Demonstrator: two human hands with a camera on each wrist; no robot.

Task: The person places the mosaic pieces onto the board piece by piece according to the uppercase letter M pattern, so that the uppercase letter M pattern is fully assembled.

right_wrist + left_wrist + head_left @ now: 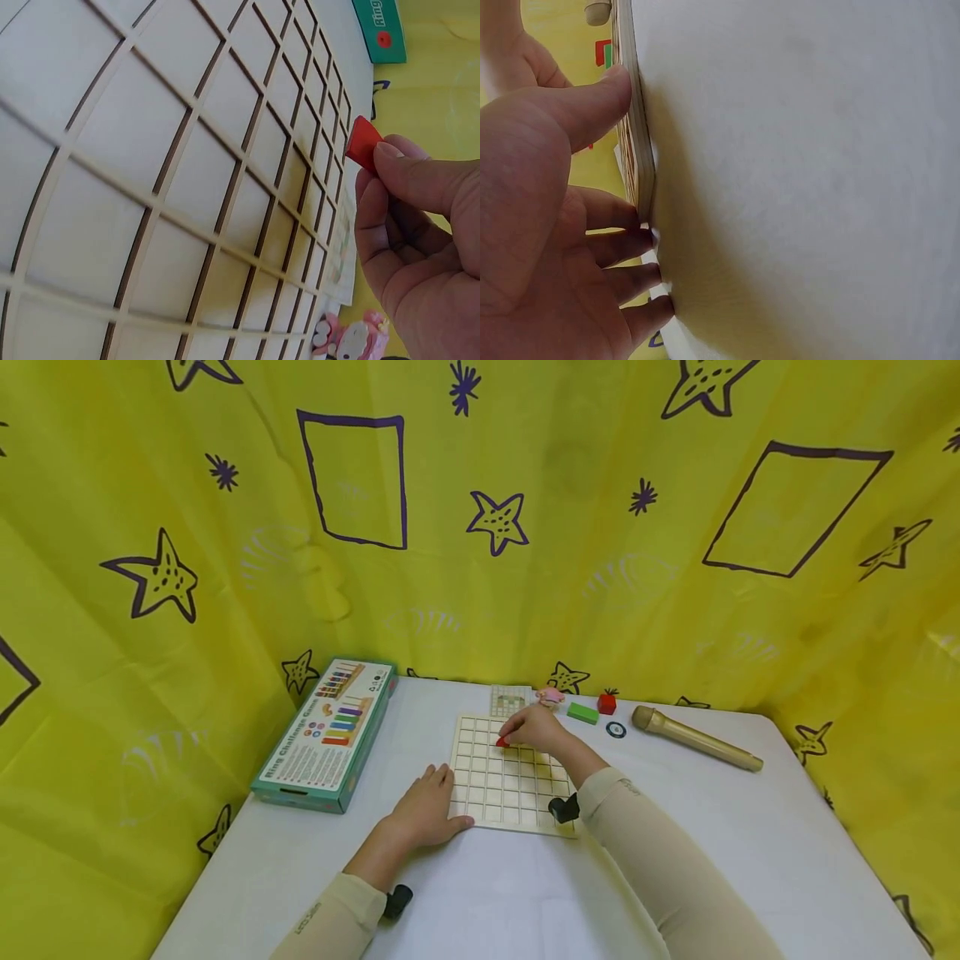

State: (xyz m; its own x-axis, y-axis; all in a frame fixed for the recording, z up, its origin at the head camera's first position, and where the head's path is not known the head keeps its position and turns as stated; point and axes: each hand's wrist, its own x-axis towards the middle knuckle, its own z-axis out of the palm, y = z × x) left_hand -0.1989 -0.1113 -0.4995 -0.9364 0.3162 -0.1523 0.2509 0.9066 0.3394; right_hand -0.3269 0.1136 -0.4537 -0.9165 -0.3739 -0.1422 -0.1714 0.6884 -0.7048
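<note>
A pale wooden board (493, 782) with a raised square grid lies on the white table. My right hand (537, 728) pinches a small red block (361, 143) between thumb and forefinger, above the far part of the grid. The block looks flat-sided with a slanted end in the right wrist view. At the board's near left corner rests my left hand (426, 808), fingers spread along the left side. Its thumb (604, 101) lies against the near edge, and in the left wrist view the fingertips reach the white surface.
A Ring Challenge Game box (318, 735) lies left of the board. Behind the board are a small gridded card (510, 700) and a pink figure (550, 696). To the right sit a green block (582, 713), a red cube (607, 703), a round disc (616, 730) and a gold microphone (697, 739).
</note>
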